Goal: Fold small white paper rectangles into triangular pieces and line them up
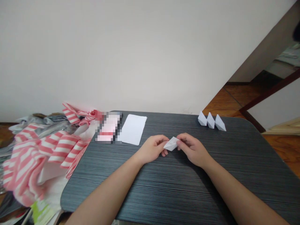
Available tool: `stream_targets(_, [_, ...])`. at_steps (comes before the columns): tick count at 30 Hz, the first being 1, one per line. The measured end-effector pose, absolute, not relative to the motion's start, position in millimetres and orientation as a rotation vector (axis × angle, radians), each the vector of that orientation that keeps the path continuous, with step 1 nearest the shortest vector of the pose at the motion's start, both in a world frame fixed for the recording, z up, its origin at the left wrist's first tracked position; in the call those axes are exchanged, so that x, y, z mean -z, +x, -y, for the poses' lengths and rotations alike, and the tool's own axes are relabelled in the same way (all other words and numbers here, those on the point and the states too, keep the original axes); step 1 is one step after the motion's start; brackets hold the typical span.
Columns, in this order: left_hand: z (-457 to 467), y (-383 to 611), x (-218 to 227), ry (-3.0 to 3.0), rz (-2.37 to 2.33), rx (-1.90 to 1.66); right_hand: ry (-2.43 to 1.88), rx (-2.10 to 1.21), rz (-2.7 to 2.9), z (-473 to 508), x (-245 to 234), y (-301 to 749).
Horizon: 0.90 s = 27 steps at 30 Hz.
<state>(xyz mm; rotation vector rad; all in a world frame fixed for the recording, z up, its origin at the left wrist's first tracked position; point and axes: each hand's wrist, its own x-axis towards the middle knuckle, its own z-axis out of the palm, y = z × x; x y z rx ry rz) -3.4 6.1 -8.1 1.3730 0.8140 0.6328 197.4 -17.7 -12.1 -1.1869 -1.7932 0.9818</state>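
Your left hand (pixel 152 149) and right hand (pixel 194 150) are pinching a white paper boat (pixel 171 144) over the surface (pixel 164 190) | step: you are probably shaping its folds | next: likely calling for gently spreading its sides, resembling three paper boats (pixel 210 121) rightward

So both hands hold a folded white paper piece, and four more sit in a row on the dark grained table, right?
Not four: the head view shows three folded white paper pieces in a row on the dark table. The left hand and right hand do hold another piece.
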Motion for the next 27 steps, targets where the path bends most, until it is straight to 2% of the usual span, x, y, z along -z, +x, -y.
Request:
stream_targets(6, [-4.6, -3.6, 5.2, 1.318, -0.778, -0.600, -1.190, -0.936, 1.950, 17.1, 9.9, 195.9])
stream_targets(17, [-4.8, -3.9, 7.4, 1.313, -0.836, -0.617, -1.260, -1.184, 1.801, 19.2, 13.2, 194.5])
stream_targets(27, [-2.0, -3.1, 7.4, 1.421, -0.874, -0.593, -1.317, -1.093, 1.887, 19.4, 7.6, 193.2])
